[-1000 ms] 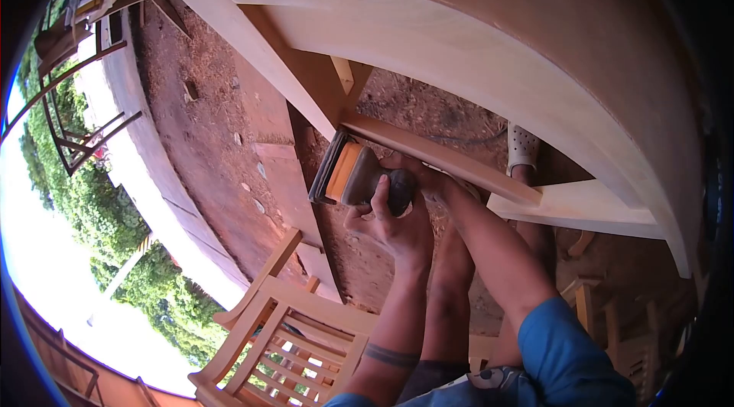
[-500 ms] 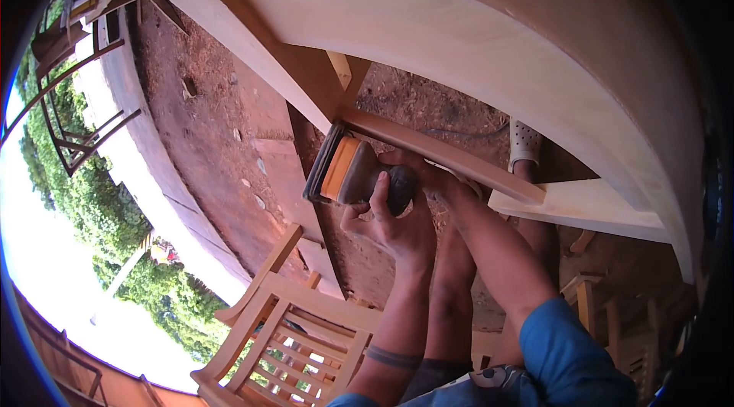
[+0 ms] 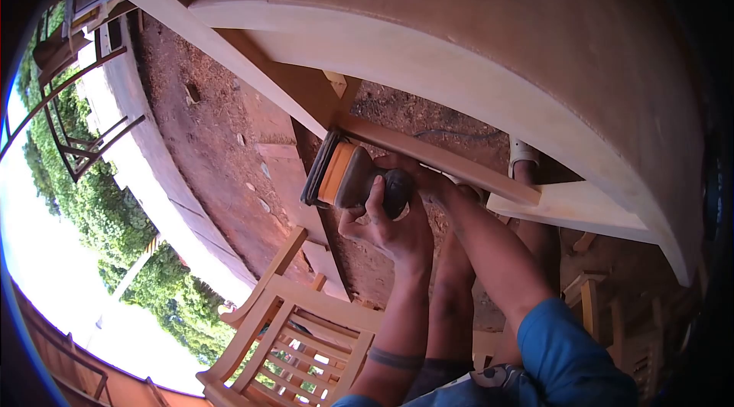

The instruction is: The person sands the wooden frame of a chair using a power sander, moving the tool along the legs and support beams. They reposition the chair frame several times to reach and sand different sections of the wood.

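Observation:
An orange and dark grey power sander (image 3: 344, 174) is held sideways, its black pad toward the left. My left hand (image 3: 390, 227) grips its rounded body from below, the thumb up along the dark knob. From the other side my right hand (image 3: 419, 176) closes round the back of the sander, its fingers partly hidden behind it. The sander's upper corner overlaps the end of a pale wooden leg (image 3: 306, 105). Just above my right hand runs a narrow wooden rail (image 3: 443, 156), part of a large piece of furniture with a curved wooden edge (image 3: 428, 47).
A slatted wooden chair (image 3: 306, 346) stands at the lower left. Boards (image 3: 279, 151) lie on the reddish dirt ground. A foot in a pale clog (image 3: 523, 151) shows beyond the rail. Metal frames (image 3: 76, 131) are at the far left, and more wooden furniture (image 3: 589, 304) at the lower right.
The view has shifted slightly, so the curved wooden edge sits a little lower. Both hands keep the same hold on the sander, which stays near the leg's end.

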{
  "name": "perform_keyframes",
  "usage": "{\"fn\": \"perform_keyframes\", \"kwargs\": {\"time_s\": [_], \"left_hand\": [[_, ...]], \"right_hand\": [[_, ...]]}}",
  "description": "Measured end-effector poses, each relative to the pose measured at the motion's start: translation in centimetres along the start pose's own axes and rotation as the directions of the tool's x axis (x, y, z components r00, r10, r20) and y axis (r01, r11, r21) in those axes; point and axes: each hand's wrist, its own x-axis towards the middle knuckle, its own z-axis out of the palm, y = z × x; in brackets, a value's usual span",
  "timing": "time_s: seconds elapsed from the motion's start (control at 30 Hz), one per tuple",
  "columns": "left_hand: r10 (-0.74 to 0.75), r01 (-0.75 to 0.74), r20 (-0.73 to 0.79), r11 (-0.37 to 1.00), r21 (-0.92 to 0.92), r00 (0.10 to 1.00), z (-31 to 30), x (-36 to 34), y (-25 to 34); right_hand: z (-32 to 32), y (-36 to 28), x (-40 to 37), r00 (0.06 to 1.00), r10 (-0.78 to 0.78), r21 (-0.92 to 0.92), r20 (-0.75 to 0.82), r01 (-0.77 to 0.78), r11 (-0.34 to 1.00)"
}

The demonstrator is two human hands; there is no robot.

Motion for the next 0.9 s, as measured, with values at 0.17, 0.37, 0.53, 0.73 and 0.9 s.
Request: {"fn": "perform_keyframes", "kwargs": {"time_s": [0.17,0.37,0.53,0.73,0.9], "left_hand": [[-0.041,0.041,0.017,0.999,0.008,0.999,0.7,-0.7,-0.8],[-0.059,0.059,0.04,0.998,0.008,0.997,1.3,-1.2,-1.6],[-0.023,0.021,0.033,0.999,0.04,0.999,0.0,-0.2,-0.6],[-0.016,0.016,0.002,1.0,0.003,1.0,-0.5,0.5,1.0],[-0.063,0.063,0.039,0.998,-0.001,0.997,0.3,-0.3,-0.2]], "right_hand": [[0.2,-0.9,-0.3,0.999,0.005,-0.054,-0.052,-0.008,0.999],[-0.1,-0.4,0.1,0.991,-0.045,-0.145,-0.124,0.027,0.989],[0.6,-0.6,-0.1,0.994,0.078,-0.005,-0.074,-0.079,0.997],[0.9,-0.6,0.0,0.999,-0.04,-0.004,-0.032,0.04,0.999],[1.1,-1.0,-0.6,0.996,0.016,-0.025,-0.092,-0.019,0.999]]}}
